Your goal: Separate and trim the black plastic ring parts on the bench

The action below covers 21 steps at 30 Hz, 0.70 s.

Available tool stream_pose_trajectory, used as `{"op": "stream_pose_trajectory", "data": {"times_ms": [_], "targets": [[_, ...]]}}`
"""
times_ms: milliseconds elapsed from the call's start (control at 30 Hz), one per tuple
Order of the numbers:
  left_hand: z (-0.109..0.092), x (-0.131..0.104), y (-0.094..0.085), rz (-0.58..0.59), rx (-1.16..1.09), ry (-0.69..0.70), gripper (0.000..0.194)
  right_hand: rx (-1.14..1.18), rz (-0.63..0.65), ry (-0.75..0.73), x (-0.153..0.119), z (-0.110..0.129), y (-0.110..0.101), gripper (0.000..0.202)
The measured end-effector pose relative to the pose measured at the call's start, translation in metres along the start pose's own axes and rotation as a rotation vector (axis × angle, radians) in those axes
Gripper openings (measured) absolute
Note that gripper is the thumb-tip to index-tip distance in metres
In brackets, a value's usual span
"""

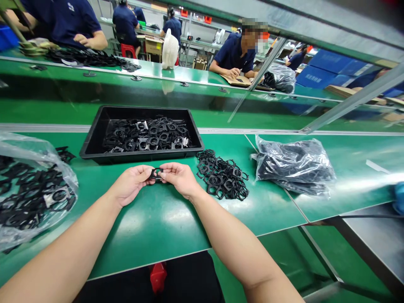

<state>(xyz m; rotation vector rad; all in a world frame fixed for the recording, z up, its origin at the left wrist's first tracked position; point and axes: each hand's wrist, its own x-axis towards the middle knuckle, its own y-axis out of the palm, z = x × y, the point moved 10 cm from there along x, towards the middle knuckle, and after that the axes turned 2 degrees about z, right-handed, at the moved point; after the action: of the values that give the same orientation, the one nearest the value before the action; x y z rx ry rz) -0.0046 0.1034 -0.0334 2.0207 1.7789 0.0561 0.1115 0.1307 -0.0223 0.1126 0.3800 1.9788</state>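
Between both hands, above the green bench, is a small black ring-shaped plastic part. My left hand pinches its left side between thumb and fingers. On its right side, my right hand grips it the same way. Just beyond the hands stands a black tray with many black ring parts in it, a few of them with pale metallic pieces. A loose pile of similar black parts lies on the bench to the right of my right hand.
At left, an open clear bag holds more black parts. A closed clear bag of dark parts rests at right. Behind the tray runs a green conveyor with small pieces along it. Co-workers sit beyond, and a slanted metal post stands at right.
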Motion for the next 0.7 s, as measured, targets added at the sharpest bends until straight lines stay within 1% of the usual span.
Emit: {"op": "stream_pose_trajectory", "data": {"times_ms": [133, 300, 467, 700], "targets": [[0.0006, 0.0, 0.002, 0.015, 0.006, -0.01, 0.026, -0.019, 0.012, -0.002, -0.0004, -0.001, 0.0016, 0.035], [-0.0015, 0.0009, -0.0015, -0.02, -0.026, 0.027, 0.025, -0.017, 0.016, 0.006, -0.0008, -0.0013, 0.0028, 0.036], [0.0013, 0.002, 0.0009, 0.009, -0.048, -0.002, 0.023, -0.015, 0.019, 0.0, -0.0006, 0.0, 0.0033, 0.035], [0.0041, -0.0002, 0.0009, 0.004, -0.048, -0.052, 0.026, -0.009, -0.016, -0.059, 0.0004, 0.0057, -0.0026, 0.033]]}}
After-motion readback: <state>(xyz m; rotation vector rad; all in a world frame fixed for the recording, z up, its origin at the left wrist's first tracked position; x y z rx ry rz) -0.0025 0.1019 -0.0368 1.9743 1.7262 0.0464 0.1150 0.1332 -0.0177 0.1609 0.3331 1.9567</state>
